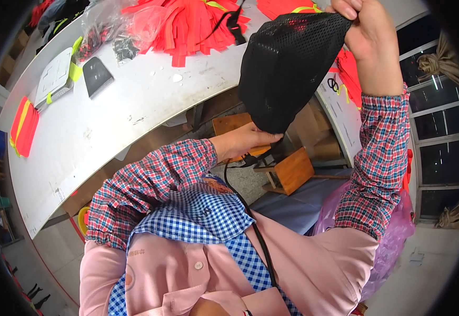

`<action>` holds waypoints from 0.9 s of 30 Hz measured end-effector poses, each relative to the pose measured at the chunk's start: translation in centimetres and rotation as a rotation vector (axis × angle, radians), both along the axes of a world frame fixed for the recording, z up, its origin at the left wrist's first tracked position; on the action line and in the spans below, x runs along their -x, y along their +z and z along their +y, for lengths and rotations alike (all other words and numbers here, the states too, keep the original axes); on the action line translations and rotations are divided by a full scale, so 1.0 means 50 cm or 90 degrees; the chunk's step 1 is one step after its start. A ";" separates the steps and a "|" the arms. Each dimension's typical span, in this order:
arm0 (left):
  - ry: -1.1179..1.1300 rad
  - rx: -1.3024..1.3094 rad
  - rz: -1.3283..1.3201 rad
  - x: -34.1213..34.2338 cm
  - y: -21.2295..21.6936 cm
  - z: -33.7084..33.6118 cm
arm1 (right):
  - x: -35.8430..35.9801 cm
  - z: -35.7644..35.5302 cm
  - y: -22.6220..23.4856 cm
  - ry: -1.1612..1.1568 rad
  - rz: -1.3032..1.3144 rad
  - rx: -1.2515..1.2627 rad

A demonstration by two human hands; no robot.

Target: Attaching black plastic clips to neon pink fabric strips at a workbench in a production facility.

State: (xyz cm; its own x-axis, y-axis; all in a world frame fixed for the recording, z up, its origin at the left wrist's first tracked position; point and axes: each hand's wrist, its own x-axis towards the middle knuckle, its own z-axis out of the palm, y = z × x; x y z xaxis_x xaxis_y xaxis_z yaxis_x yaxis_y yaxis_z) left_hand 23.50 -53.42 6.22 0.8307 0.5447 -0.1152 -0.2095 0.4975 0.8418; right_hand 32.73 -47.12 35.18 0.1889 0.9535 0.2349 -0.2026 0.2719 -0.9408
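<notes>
Holding black mesh [292,68] near the table [145,102], you are clamping your right hand [369,34] on one corner, your left hand [244,141] on the opposite end.

black mesh item [295,71]: matt cloth | table [129,102]: smooth, scuffed | purple bag [399,224]: glossy plastic

I'm seeing the right hand [369,31] being cut by the top edge, the red strips [172,31] running past it, and the black mesh [287,68] hiding part of the surface [135,108].
</notes>
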 end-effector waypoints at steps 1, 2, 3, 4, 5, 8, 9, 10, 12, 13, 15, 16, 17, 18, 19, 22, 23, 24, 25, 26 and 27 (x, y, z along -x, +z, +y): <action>0.027 0.018 -0.036 0.003 0.002 0.003 | 0.010 -0.008 0.008 -0.030 0.003 -0.017; 0.031 0.017 -0.034 0.012 0.001 0.006 | 0.009 -0.007 0.012 -0.026 0.005 -0.018; 0.058 0.073 -0.032 0.029 0.003 0.010 | 0.006 -0.002 0.016 -0.038 0.005 -0.030; 0.062 0.126 -0.034 0.033 0.022 0.010 | -0.015 -0.010 0.026 -0.072 -0.001 -0.047; 0.043 0.087 -0.061 0.039 0.043 0.017 | -0.040 -0.011 0.034 -0.088 -0.007 -0.068; 0.157 0.005 0.083 0.086 0.074 0.053 | -0.072 0.018 0.031 -0.099 0.029 -0.103; 0.187 -0.009 0.075 0.095 0.084 0.065 | -0.095 0.034 0.034 -0.093 0.032 -0.106; 0.202 -0.007 0.088 0.096 0.105 0.075 | -0.141 0.056 0.037 -0.078 0.037 -0.108; 0.137 0.013 0.077 0.133 0.171 0.095 | -0.246 0.114 0.047 -0.033 0.053 -0.115; 0.144 0.010 0.079 0.150 0.203 0.105 | -0.291 0.145 0.052 -0.008 0.060 -0.119; 0.032 0.086 0.070 0.185 0.272 0.115 | -0.345 0.188 0.069 -0.012 0.064 -0.131; 0.039 -0.050 0.170 0.203 0.308 0.109 | -0.331 0.192 0.064 -0.005 0.067 -0.133; 0.000 -0.217 0.228 0.228 0.324 0.122 | -0.321 0.191 0.059 -0.032 0.081 -0.128; 0.044 -0.386 0.303 0.247 0.361 0.118 | -0.317 0.181 0.050 -0.069 0.093 -0.120; 0.099 -0.405 0.276 0.263 0.390 0.118 | -0.303 0.176 0.047 -0.087 0.091 -0.102; 0.158 -0.387 0.193 0.275 0.439 0.126 | -0.259 0.164 0.038 -0.087 0.074 -0.082; 0.155 -0.347 0.136 0.271 0.451 0.124 | -0.256 0.169 0.037 -0.026 0.101 -0.060; 0.154 -0.354 0.133 0.255 0.465 0.117 | -0.266 0.170 0.035 -0.027 0.099 -0.067; 0.162 -0.523 0.300 0.235 0.476 0.105 | -0.275 0.171 0.031 0.203 0.093 -0.049; 0.168 -0.689 0.469 0.216 0.484 0.099 | -0.286 0.171 0.031 0.431 0.083 -0.028; 0.269 -0.936 0.500 0.203 0.453 0.115 | -0.222 0.140 0.033 0.438 0.082 -0.028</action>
